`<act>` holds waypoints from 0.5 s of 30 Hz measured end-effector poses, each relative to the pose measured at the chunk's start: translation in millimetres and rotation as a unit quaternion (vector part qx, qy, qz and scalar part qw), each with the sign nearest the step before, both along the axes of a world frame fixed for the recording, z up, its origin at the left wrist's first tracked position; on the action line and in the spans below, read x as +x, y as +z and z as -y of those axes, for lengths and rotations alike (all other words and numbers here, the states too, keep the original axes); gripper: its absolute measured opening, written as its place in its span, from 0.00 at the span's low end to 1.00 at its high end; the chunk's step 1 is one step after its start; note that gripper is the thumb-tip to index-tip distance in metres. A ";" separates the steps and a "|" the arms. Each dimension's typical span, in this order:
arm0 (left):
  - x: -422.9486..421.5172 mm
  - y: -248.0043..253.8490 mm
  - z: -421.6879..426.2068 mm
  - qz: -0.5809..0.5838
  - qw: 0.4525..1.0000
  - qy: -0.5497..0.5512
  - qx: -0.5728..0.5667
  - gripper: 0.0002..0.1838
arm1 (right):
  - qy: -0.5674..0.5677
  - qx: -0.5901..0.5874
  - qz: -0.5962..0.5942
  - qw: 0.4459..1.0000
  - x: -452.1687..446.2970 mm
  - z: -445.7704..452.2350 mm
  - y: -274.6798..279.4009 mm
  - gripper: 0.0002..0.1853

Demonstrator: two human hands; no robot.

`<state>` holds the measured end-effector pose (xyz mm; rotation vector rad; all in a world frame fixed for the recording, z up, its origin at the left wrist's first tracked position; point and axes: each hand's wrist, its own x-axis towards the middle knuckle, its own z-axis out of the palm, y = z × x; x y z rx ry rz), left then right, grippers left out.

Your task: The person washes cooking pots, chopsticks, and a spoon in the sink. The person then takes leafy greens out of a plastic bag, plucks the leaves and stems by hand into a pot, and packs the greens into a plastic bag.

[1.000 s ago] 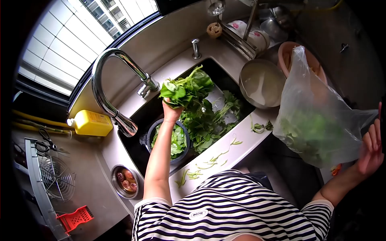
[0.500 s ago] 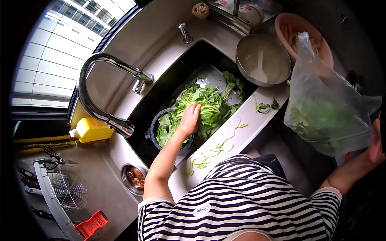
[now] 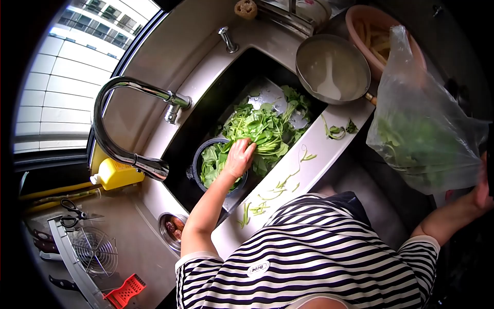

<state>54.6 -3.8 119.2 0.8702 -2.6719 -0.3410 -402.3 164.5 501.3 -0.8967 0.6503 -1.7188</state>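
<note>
My left hand (image 3: pixel 240 158) is in the sink, its fingers curled into a heap of leafy greens (image 3: pixel 262 126); the fingertips are partly hidden among the stems. The heap spreads from a dark round pot (image 3: pixel 197 160), which holds some leaves, onto a wet metal tray (image 3: pixel 270 95) in the sink. At the far right, my right hand (image 3: pixel 481 193) grips the edge of a clear plastic bag (image 3: pixel 427 118), holding it up beside the counter. More greens show blurred through the bag, and its far corner reaches over a pink basin.
A pan (image 3: pixel 333 67) with a white spatula sits at the sink's right corner, near the pink basin (image 3: pixel 355 26). The tap (image 3: pixel 103 118) arches over the left side. Stem scraps (image 3: pixel 275 190) lie on the front rim. Scissors (image 3: pixel 72 213) and knives (image 3: pixel 49 247) are at left.
My left hand's fingers have curled further into the greens, with the thumb now apart. The view has shifted slightly; the bag is still held up by my right hand.
</note>
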 end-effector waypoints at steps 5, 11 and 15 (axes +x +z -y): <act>-2.4 3.2 -5.3 0.064 0.998 0.008 0.006 0.31 | 0.006 -0.003 -0.006 1.000 -9.5 -2.7 -1.0 0.23; -12.1 -12.4 41.2 0.065 0.992 0.076 0.073 0.40 | -0.008 -0.001 -0.002 1.000 -7.6 -3.4 -0.7 0.23; -32.2 -11.8 74.1 0.083 0.987 0.135 -0.020 0.41 | -0.020 0.005 -0.001 1.000 -2.5 -5.8 2.1 0.23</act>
